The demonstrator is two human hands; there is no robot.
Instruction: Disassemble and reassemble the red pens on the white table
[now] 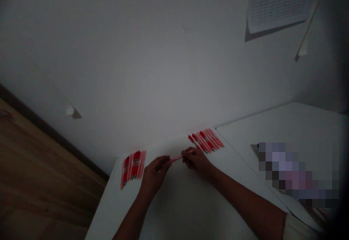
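Between my two hands, just above the white table, a slim pink pen (176, 158) is stretched level. The fingertips of my left hand (157, 172) pinch one end of it, and my right hand (196, 162) grips the other end. To the left lies a row of red and pink pens (133, 167), side by side near the table's far edge. Another row of red and pink pens (209, 138) rests just beyond my right hand. Part of the held pen is hidden by my fingers.
The white table (180, 203) meets a pale wall (152, 69) at the back. Wooden boards (49, 167) stand at the left. A blurred-out object (294, 171) lies on the table's right part. A printed sheet (278, 3) hangs on the wall.
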